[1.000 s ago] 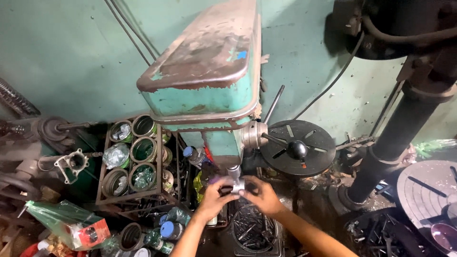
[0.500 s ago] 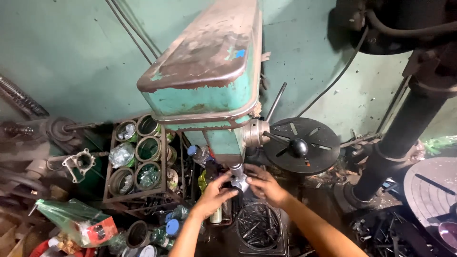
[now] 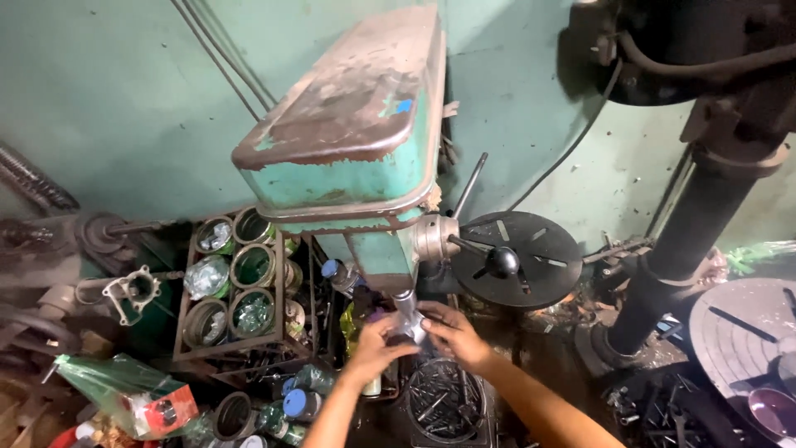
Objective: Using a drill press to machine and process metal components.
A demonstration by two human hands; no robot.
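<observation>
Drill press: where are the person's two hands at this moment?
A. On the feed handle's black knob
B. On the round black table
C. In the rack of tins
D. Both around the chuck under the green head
D: the left hand and right hand both close around the chuck beneath the drill press head.

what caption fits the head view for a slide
Both hands, left hand and right hand, grip the chuck of a worn green drill press.
</observation>
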